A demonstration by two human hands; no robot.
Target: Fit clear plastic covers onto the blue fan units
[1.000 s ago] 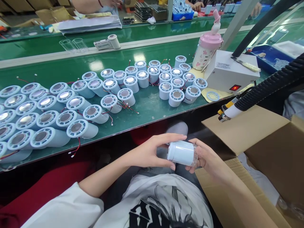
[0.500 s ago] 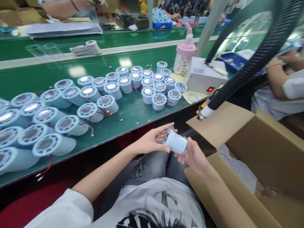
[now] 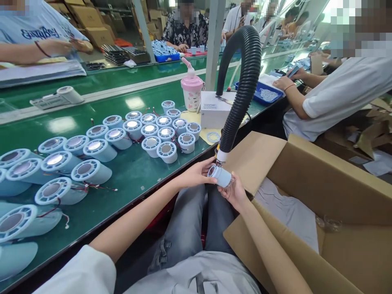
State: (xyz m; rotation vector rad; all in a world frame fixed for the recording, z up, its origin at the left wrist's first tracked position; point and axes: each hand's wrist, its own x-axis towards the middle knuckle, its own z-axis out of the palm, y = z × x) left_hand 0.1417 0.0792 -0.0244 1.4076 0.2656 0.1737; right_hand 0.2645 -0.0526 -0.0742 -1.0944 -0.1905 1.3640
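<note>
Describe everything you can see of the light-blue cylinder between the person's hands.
The light-blue cylinder looks like plastic, with a darker disc in its rimmed end and a clear cover around the other end. It is tilted above the jeans, rimmed end at upper left. The left grip cups that end; the right grip holds the covered end. The metal tip of the black hose appears at its upper edge; whether they touch is unclear.

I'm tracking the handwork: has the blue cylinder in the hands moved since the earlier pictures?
Yes: judged by the white box, the blue cylinder has come closer to it, up by the hose tip.
</note>
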